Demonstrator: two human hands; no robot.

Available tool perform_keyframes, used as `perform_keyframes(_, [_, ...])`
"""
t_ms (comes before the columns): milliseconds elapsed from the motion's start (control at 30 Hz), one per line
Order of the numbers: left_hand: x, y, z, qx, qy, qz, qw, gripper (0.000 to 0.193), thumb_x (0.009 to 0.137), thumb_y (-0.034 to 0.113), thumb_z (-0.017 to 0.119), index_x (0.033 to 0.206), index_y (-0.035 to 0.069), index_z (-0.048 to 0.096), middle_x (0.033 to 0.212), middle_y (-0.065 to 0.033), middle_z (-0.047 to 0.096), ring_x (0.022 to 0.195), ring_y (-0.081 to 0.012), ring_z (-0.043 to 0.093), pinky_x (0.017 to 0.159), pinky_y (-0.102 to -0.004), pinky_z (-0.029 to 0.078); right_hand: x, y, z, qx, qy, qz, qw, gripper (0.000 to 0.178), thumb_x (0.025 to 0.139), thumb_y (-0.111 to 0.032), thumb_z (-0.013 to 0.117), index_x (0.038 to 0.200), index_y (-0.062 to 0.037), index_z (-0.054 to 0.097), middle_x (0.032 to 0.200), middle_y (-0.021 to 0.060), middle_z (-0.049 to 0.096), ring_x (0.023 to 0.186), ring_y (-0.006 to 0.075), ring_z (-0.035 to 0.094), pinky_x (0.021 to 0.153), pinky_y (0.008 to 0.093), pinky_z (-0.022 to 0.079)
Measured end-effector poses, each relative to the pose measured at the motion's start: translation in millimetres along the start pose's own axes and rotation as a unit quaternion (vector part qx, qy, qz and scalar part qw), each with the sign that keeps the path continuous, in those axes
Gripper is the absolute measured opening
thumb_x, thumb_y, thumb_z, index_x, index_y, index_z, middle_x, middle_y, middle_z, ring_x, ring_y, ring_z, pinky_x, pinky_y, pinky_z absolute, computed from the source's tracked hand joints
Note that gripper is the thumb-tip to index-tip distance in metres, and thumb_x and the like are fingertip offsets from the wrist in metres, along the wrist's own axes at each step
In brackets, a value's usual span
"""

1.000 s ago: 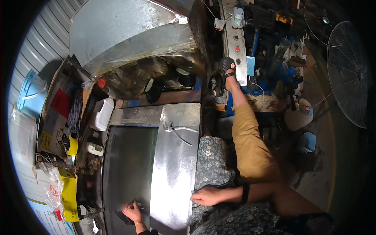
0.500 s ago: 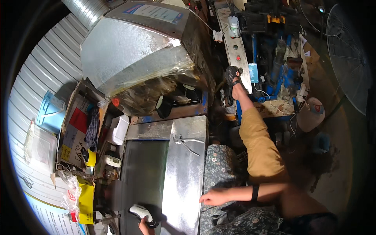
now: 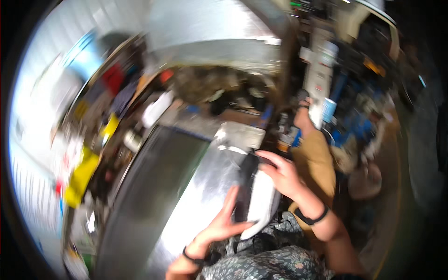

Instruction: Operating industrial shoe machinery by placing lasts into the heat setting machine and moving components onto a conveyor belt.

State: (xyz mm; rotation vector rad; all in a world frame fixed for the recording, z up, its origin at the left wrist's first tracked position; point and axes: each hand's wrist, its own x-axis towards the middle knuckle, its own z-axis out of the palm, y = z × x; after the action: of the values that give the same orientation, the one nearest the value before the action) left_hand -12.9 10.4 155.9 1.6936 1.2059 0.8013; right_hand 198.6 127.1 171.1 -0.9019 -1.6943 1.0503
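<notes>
A white and black piece that looks like a shoe (image 3: pixel 260 198) is between my two hands, just above my lap in a dark floral garment. My left hand (image 3: pixel 224 219) has its fingers spread along the near left side, with the thumb at the lower end. My right hand (image 3: pixel 282 173) grips the far end, its fingers bent over the dark part. Motion blur hides the finer detail. Beside them lies a shiny metal plate (image 3: pixel 186 210), with blurred pliers (image 3: pixel 232 149) near its far end.
Left of the plate runs a dark belt (image 3: pixel 144 177) leading to a metal hood (image 3: pixel 214 37) with dark shoe-like pieces under it. A cluttered shelf with a yellow box (image 3: pixel 81 177) stands at left. My leg in tan trousers (image 3: pixel 317 158) stretches towards blue machinery (image 3: pixel 359 128) at right.
The shoe-like piece has come off the dark belt to my lap. My right hand has moved up onto it, and my left hand has come across with it. The whole view has shifted and blurred.
</notes>
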Motion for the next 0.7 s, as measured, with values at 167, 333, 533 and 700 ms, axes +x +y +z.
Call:
perform_keyframes(167, [98,-47,47,-0.001,0.022,0.149,0.989,0.096,0.071,0.032,0.082,0.144,-0.001,0.030,0.146,-0.0257,0.031,0.139,-0.0377,0.028,0.114,-0.0417,0.024,-43,42,-5,-0.021,-0.083,0.111,0.990,0.036,0.085,0.003,0.060,0.122,0.0037,0.058,0.116,0.0126,0.064,0.107,0.0185,0.060,0.091,0.0314,0.048])
perform_keyframes(333, [98,-69,55,-0.039,0.019,-0.006,0.999,0.103,0.066,0.027,0.080,0.148,0.001,0.024,0.147,-0.0353,0.023,0.139,-0.0431,0.024,0.113,-0.0443,0.024,-27,67,-10,0.023,-0.207,0.144,0.968,0.044,0.089,0.001,0.055,0.132,0.0042,0.046,0.128,0.0127,0.053,0.119,0.0176,0.049,0.102,0.0307,0.038])
perform_keyframes(533, [112,-77,48,-0.062,0.038,-0.104,0.992,0.093,0.066,0.026,0.079,0.143,0.002,0.033,0.143,-0.0339,0.030,0.126,-0.0434,0.042,0.104,-0.0441,0.037,-14,86,3,0.005,-0.175,0.171,0.970,0.040,0.089,-0.002,0.054,0.128,0.0005,0.050,0.126,0.0106,0.055,0.115,0.0189,0.051,0.101,0.0315,0.038])
perform_keyframes(700, [101,-70,59,0.001,0.061,-0.069,0.996,0.073,0.071,0.026,0.076,0.130,0.000,0.042,0.142,-0.0341,0.032,0.127,-0.0474,0.039,0.106,-0.0458,0.035,-36,85,10,-0.086,-0.098,0.128,0.983,0.037,0.087,0.001,0.050,0.124,0.0019,0.054,0.122,0.0124,0.058,0.115,0.0212,0.053,0.102,0.0335,0.038])
